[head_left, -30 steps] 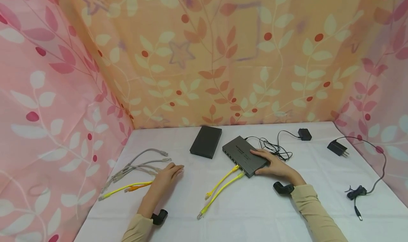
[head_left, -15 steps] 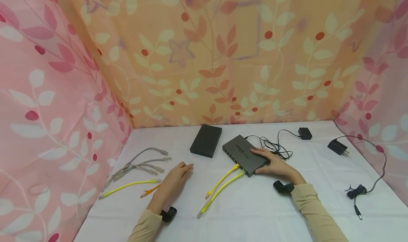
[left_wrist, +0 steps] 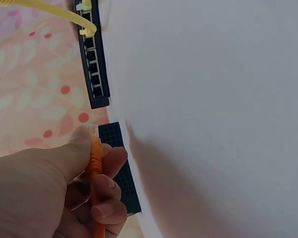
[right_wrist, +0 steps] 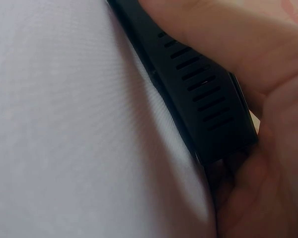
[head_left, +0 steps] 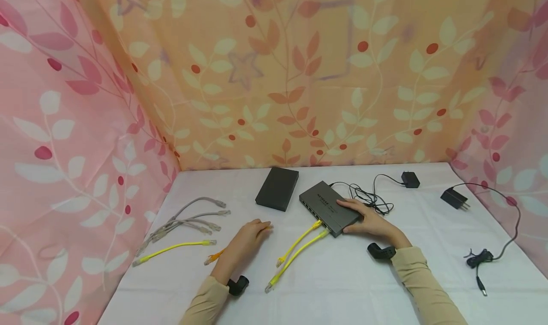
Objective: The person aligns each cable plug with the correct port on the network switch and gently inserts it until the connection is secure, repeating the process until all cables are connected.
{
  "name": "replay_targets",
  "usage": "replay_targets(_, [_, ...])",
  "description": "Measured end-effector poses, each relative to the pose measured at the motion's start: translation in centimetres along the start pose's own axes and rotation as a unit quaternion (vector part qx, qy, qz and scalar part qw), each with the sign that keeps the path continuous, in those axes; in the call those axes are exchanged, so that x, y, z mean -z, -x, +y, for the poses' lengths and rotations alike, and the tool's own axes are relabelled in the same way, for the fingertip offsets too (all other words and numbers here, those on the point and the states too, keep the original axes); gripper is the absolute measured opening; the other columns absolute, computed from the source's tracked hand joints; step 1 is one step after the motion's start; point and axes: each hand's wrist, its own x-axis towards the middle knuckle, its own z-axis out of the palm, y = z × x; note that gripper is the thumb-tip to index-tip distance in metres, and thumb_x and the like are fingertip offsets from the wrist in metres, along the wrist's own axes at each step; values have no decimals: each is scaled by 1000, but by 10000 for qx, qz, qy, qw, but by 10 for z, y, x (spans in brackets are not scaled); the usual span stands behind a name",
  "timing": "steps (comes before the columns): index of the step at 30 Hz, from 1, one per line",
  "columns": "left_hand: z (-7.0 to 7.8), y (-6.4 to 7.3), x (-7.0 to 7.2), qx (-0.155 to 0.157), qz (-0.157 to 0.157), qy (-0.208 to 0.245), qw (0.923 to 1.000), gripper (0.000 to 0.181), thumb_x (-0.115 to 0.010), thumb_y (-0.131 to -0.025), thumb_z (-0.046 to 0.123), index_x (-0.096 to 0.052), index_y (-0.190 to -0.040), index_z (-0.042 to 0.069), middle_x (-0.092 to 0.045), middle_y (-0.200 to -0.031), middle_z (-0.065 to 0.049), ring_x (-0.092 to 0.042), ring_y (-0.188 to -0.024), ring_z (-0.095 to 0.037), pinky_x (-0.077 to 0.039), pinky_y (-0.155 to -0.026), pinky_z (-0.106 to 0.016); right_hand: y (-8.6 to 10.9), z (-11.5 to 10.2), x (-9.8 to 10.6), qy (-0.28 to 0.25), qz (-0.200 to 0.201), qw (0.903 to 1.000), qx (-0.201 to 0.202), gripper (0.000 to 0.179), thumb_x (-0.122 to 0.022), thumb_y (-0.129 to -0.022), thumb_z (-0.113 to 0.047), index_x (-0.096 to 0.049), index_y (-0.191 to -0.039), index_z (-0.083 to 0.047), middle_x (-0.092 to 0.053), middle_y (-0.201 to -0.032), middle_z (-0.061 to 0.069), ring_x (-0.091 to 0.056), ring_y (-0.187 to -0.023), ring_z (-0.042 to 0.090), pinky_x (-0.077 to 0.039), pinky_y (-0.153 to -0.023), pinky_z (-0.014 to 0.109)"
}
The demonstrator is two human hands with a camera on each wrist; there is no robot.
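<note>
My left hand (head_left: 247, 241) pinches an orange network cable (left_wrist: 96, 157) just behind its clear plug, thumb on one side and fingers curled on the other. The cable's other plug (head_left: 212, 258) sticks out behind the hand in the head view. My right hand (head_left: 371, 221) grips the right end of a dark grey NETGEAR network switch (head_left: 326, 206), fingers over the top and thumb at the front edge. Two yellow cables (head_left: 298, 258) are plugged into the switch's front ports. In the left wrist view, a row of vacant ports (left_wrist: 94, 74) faces the plug, a short gap apart.
A black box (head_left: 277, 189) lies left of the switch. Several grey cables (head_left: 184, 223) and a yellow cable (head_left: 171, 251) lie at the left. A black adapter (head_left: 409, 180) joins the switch by a coiled cord. Another adapter (head_left: 454, 199) with its cord lies at the right.
My left hand has moved right toward the switch, drawing the orange cable away from the loose yellow one. The right hand stays on the switch.
</note>
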Motion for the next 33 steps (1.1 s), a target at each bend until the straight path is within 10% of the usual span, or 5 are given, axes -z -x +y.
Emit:
replay_targets(6, [11,-8,-5,363,-251,149,9989,27,-57,-92,27,-67,-112,11,-67,-102,-1,-61,-96,-16,-50,-84,-35,0,0,0,8,-7,10000,15,81,-79,-69,-42,-39,-139,-37,-23,-152,7,-12,-139,40,-15,-99,68])
replay_targets(33, [46,-46,-26,260,-107,-2,9996,23,-59,-90,36,-69,-93,16,-52,-60,10,-42,-56,-6,-34,-52,-20,1,-3,1,92,0,9999,-40,81,-79,-69,-45,-38,-139,-39,-21,-153,6,-10,-140,39,-15,-100,68])
